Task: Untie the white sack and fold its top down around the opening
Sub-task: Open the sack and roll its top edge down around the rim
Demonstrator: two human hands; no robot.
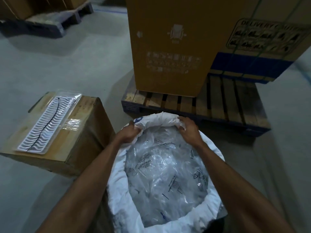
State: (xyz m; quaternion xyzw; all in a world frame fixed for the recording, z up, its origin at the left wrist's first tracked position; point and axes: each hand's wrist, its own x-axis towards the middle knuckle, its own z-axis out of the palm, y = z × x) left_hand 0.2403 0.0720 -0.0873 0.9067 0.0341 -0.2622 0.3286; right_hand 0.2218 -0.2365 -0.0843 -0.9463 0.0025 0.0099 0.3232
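Head | both hands [130,132] [186,129] grip white sack [117,174] rolled rim

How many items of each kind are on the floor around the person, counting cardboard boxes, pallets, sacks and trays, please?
Cardboard boxes: 4, namely small box, tall box, strapped box, far box
Pallets: 2, namely near pallet, far pallet
White sack: 1
Plastic tray: 1
Total: 8

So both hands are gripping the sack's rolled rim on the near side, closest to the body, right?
Not quite. The head view shows the left hand and right hand gripping the rolled rim of the white sack on its far side, toward the wooden pallet.
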